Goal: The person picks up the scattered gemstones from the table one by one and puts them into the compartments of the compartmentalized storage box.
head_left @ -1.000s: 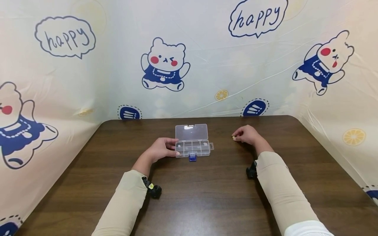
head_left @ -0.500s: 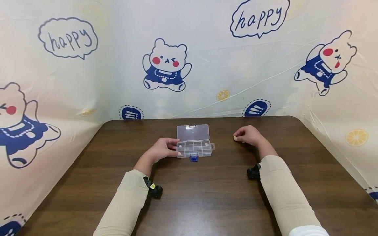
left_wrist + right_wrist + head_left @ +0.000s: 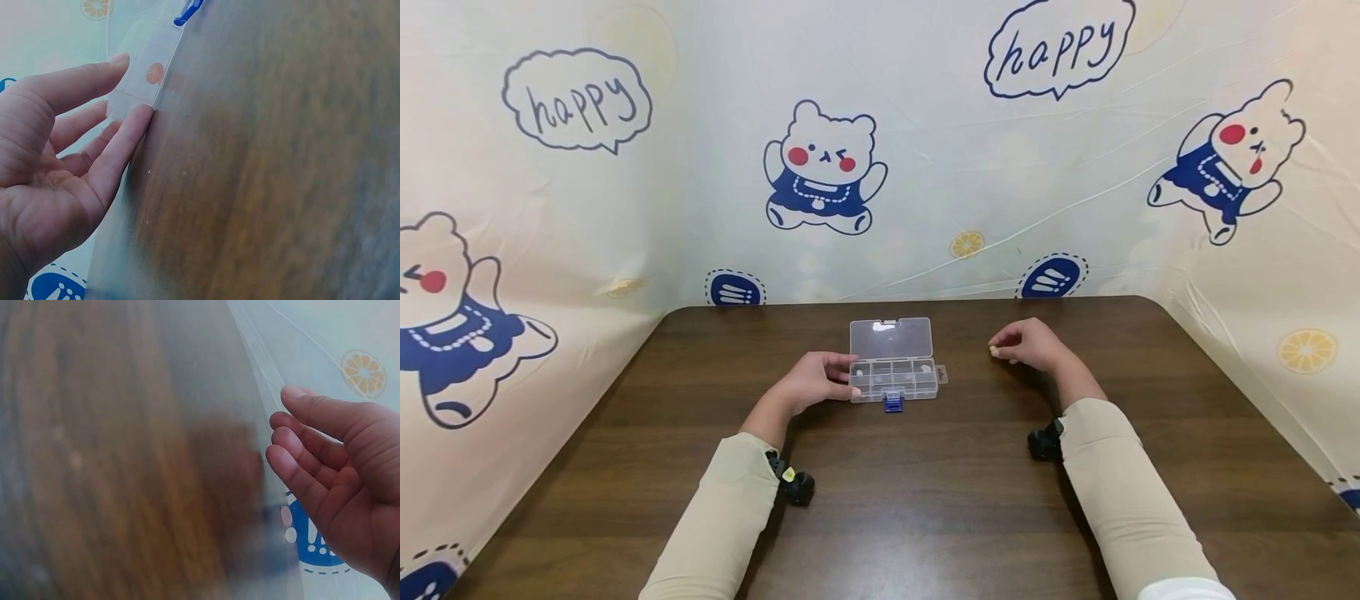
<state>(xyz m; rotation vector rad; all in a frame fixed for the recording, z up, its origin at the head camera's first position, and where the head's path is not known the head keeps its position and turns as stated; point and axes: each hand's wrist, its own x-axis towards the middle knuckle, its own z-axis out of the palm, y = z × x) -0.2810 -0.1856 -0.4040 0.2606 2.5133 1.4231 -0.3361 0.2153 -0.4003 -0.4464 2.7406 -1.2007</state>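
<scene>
A clear plastic compartment box (image 3: 892, 380) lies on the table with its transparent lid (image 3: 891, 338) raised at the back and a blue latch (image 3: 892, 403) at the front. Small pale pieces lie in its end compartments; through the wall in the left wrist view shows an orange-pink oval (image 3: 155, 74). My left hand (image 3: 808, 383) holds the box's left end, thumb at the front corner, fingers behind. Off to the box's right, my right hand (image 3: 1032, 344) has thumb and index tips close together near the tabletop. I cannot tell whether something small sits between them.
The dark wooden table (image 3: 910, 508) ends at a patterned cloth wall (image 3: 925, 150) at the back and sides. A clear hanging tab (image 3: 942, 374) juts from the box's right end. Black wrist cameras (image 3: 797, 488) are strapped over both beige sleeves.
The head view has shifted slightly. Both hands keep nearly the same places relative to the box; the lid stays raised.
</scene>
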